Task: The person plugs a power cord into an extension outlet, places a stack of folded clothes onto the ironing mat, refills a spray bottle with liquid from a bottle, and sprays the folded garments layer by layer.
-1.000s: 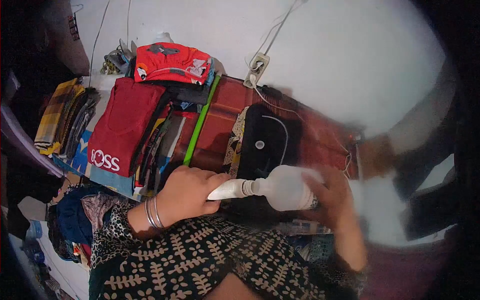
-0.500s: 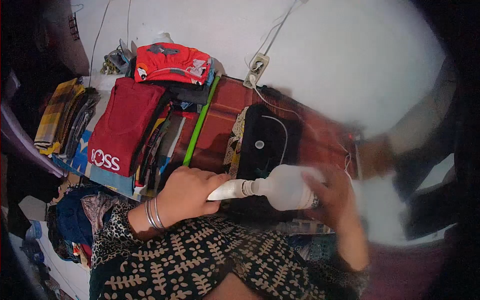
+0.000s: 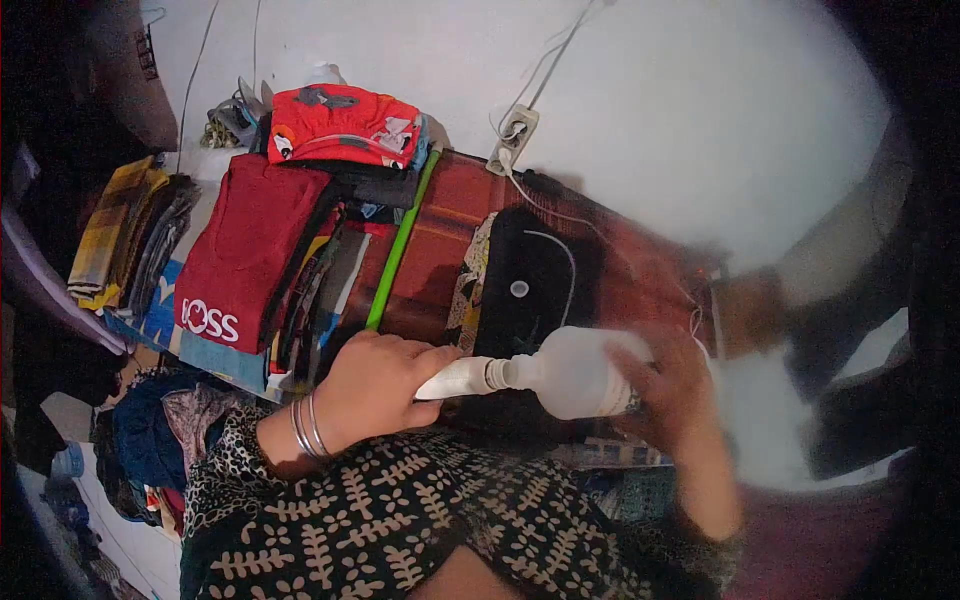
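Only a slight shift shows since the earlier frame: your right hand [image 3: 670,395] has edged a little outward around the base of the translucent bottle [image 3: 572,375], and the rest looks settled. Beyond your arms lies the red-brown bench [image 3: 445,215], bearing the folded maroon "BOSS" shirt [image 3: 250,225] on its pile of clothes, a black item [image 3: 520,245] behind the bottles, and a green rod [image 3: 402,240] beside the pile. Both bottles are held up in front of your torso, near the bench's close side, with the translucent one lying roughly sideways. Your right hand is curled around its base; your left hand [image 3: 375,375] grips the smaller white bottle [image 3: 455,380] between thumb and fingers. Their necks face each other; you can't tell whether they touch. You seem to be transferring contents between them, though no flow is visible. The next move likely calls for keeping both mouths aligned and your left grip steady.
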The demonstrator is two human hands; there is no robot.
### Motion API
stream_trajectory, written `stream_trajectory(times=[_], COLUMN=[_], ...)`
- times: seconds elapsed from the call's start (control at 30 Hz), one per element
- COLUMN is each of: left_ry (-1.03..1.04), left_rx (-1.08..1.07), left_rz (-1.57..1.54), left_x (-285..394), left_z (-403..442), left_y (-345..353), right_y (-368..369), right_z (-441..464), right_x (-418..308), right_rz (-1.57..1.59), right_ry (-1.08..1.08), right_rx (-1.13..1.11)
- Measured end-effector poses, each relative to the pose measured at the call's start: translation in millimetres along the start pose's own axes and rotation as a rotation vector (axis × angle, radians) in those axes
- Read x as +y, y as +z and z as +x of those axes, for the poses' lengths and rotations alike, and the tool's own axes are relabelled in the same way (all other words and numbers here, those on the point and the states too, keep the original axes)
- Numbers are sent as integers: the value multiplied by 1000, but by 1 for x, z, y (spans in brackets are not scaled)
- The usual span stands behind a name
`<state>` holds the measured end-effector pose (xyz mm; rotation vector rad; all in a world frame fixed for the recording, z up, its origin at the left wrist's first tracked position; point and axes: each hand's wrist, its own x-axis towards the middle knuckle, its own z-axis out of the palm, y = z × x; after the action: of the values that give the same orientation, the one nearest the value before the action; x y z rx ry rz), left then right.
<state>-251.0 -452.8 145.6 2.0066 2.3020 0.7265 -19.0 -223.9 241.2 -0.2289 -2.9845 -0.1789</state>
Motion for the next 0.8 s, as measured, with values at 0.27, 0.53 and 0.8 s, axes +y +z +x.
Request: stream_trajectory(times=[0.27,0.53,0.8], left_ry=[-1,-47,-58], left_rx=[-8,-32,-32], left_rz=[-9,-6,13], left_x=[-2,-3,-3], left_z=[3,4,5], left_y=[-1,-1,-1], right_y=[0,0,0], right_z=[4,8,9], right_x=[2,3,4], right_rz=[-11,-14,-27], right_ry=[-12,-17,-32], right_rx=[1,2,28])
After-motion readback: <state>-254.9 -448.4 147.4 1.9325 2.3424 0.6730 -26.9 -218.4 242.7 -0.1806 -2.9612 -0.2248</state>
